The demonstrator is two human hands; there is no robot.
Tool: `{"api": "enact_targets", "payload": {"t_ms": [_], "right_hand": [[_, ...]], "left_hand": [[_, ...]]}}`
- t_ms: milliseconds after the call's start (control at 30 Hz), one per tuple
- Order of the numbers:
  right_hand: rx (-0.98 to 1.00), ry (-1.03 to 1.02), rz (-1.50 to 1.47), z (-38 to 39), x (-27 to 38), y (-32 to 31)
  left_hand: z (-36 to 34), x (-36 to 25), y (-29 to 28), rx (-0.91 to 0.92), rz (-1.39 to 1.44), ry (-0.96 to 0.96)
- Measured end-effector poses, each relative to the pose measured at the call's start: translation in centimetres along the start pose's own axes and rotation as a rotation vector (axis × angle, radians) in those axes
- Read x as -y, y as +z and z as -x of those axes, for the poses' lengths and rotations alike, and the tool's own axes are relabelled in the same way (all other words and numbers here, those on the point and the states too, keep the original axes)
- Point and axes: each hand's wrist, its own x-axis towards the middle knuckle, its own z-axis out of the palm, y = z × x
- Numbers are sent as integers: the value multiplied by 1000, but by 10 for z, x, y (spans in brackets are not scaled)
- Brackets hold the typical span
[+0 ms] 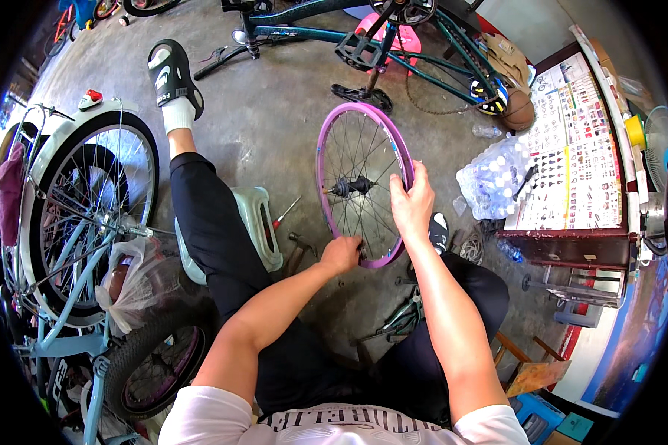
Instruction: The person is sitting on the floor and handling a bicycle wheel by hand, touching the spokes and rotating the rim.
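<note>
A bicycle wheel with a purple rim [382, 261], thin dark spokes and a black hub [355, 185] stands tilted before me, without a tyre. My right hand [413, 202] grips the rim's right side, thumb toward the spokes. At the lower rim, my left hand [340, 254] is closed beside the spokes. A small dark piece shows at its fingertips, too little to name. Left of the wheel, a screwdriver [286, 213] with a red handle and a hammer [302, 242] are near a pale green plastic stool [258, 204].
A dark teal bicycle frame [304, 33] lies across the far floor. Bicycles with a white-fendered wheel [96, 174] and a fat black tyre [119, 374] crowd the left. At right are packed plastic bottles [490, 178] and a table with a printed chart [571, 148]. Tools [404, 315] lie between my legs.
</note>
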Motion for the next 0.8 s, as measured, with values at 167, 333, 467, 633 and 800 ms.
{"api": "enact_targets", "payload": {"t_ms": [167, 333, 467, 633, 800], "right_hand": [[23, 50, -9, 1, 8, 2], [-2, 12, 14, 0, -2, 5], [9, 34, -6, 1, 5, 3], [0, 0, 12, 4, 8, 3], [-2, -32, -45, 9, 15, 5]], "left_hand": [[14, -7, -7, -117, -63, -23], [14, -8, -11, -163, -66, 15], [13, -12, -19, -94, -63, -8], [1, -9, -14, 175, 465, -224], [-5, -4, -15, 320, 989, -344]]}}
